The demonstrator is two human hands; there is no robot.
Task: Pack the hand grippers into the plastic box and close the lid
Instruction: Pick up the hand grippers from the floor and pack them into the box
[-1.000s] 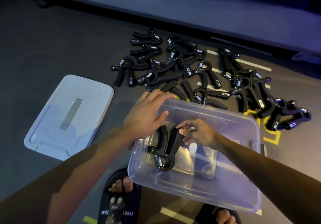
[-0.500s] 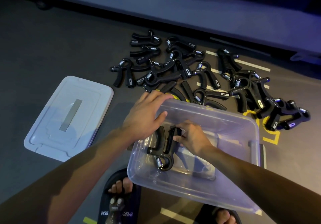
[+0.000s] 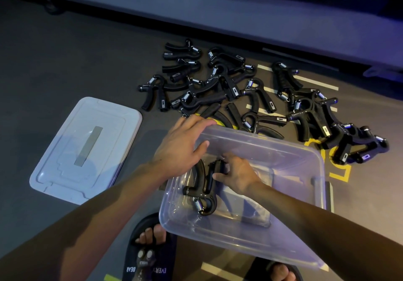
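A clear plastic box sits on the dark floor in front of me. My left hand grips its far left corner rim. Inside the box my right hand holds one handle of a black hand gripper, which lies against the left side of the box bottom, spring end toward me. A pile of several black hand grippers lies on the floor beyond the box. The box's pale lid rests flat on the floor to the left.
My feet in dark sandals are just below the box. Yellow and white floor markings run right of the box. A long low grey ledge crosses the back of the scene.
My right hand has lowered the hand gripper deeper into the box toward the bottom left. The left hand has stayed on the box rim.
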